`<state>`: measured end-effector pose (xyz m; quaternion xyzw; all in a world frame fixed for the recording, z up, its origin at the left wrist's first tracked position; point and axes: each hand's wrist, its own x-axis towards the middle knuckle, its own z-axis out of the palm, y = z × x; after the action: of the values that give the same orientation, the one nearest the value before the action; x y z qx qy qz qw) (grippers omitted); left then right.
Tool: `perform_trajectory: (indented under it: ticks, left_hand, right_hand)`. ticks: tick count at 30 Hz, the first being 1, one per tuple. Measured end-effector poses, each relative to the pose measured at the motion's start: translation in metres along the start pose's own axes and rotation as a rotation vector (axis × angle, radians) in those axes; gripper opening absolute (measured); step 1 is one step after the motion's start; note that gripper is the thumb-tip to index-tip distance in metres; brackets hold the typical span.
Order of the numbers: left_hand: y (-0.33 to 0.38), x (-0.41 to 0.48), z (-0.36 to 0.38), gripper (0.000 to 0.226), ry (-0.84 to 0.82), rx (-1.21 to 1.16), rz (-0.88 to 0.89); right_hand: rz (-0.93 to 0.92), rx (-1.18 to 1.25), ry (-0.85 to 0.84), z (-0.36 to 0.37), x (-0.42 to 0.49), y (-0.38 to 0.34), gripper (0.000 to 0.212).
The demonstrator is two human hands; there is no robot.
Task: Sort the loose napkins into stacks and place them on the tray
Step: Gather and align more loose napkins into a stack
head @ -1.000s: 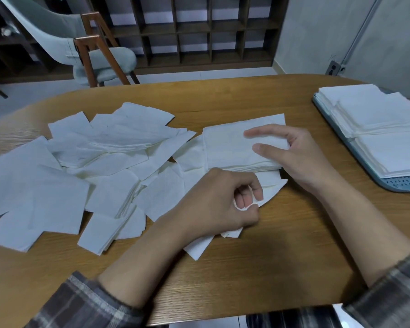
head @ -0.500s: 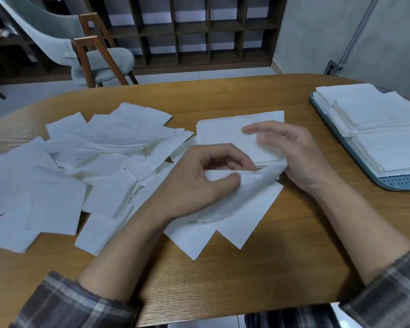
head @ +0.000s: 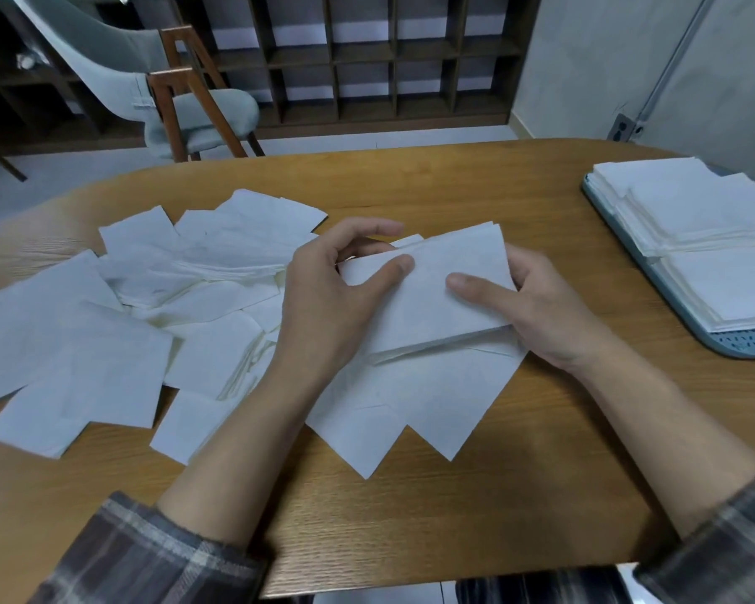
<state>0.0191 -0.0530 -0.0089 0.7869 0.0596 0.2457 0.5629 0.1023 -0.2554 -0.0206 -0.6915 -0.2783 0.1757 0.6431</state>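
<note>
A wooden table (head: 410,507) with a rounded far edge carries loose napkins (head: 105,342) spread across its left half (many overlapping, some askew). A few more napkins (head: 410,398) lie at the middle near the front edge. A blue-grey tray (head: 742,346) sits at the right, piled with napkin stacks (head: 715,237).

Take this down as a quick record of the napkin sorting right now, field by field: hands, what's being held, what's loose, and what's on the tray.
held stack: napkins, tilted, between both hands
left hand: grips its left edge, thumb on top
right hand: grips its right edge, thumb on top
loose napkins: scattered on the table, mostly left of the hands, some beneath the stack
tray: blue-grey, at the table's right
tray stacks: napkin piles on the tray
behind: chair
</note>
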Motion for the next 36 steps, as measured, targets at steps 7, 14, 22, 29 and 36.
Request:
perform_trajectory:
  ticks: [7, 14, 22, 29, 36]
  left_hand:
    - [-0.006, -0.005, 0.005, 0.029, 0.075, 0.255, 0.228]
    - [-0.009, -0.027, 0.027, 0.024, -0.412, 0.339, 0.434]
    - [-0.009, -0.034, 0.031, 0.032, -0.708, 0.528, 0.354]
    - [-0.003, -0.034, 0.029, 0.011, -0.687, 0.477, 0.315]
    - [0.006, -0.026, 0.015, 0.013, -0.575, 0.131, 0.120]
  right_hand:
    - [-0.132, -0.188, 0.130, -0.004, 0.006, 0.002, 0.069]
    - [-0.129, -0.321, 0.206, -0.012, 0.007, 0.007, 0.068]
    - [-0.133, -0.361, 0.137, -0.016, 0.008, 0.010, 0.032]
    - [-0.147, -0.384, 0.094, -0.015, 0.011, 0.010, 0.027]
    - [-0.085, -0.295, 0.138, -0.018, 0.012, 0.013, 0.026]
